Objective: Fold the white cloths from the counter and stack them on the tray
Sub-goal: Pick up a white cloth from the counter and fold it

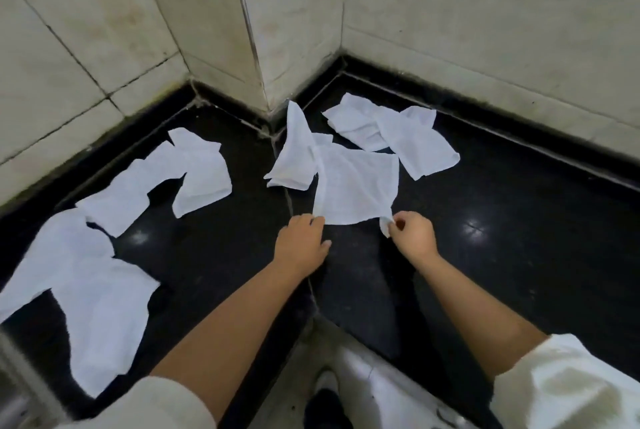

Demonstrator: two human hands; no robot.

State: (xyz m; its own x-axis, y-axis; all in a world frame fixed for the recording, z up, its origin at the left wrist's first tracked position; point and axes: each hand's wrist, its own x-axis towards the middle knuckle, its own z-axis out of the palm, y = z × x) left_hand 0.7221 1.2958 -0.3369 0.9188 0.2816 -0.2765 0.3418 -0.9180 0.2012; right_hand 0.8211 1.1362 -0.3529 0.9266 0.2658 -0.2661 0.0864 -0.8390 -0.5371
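Near the inner corner of the black surface, under the jutting tiled wall corner: one white cloth spread flat. Left hand pinching its near-left corner, grip closed on the fabric. Right hand pinching the near-right corner, grip closed on the fabric, that corner lifted and curled slightly off the surface. Both forearms bare, pale sleeves pushed up.

Touching the held cloth at its far-left edge: a second cloth, partly overlapped, one long point running up toward the wall base. Beyond, toward the far-right edge along the wall: two more cloths, overlapping each other, rumpled, just beside the held one. Nothing lying on top of the held cloth.

Along the left stretch of the surface: a loose chain of cloths. Farthest, a folded-over piece; next to it a flatter one, the two touching; nearest the left front edge, a larger overlapping heap. Well apart from the hands.

Seam line in the surface running from the wall corner toward the front edge, passing under the left hand. Bright light reflections on the glossy black. Below the front edge: pale floor, a dark and white shoe.
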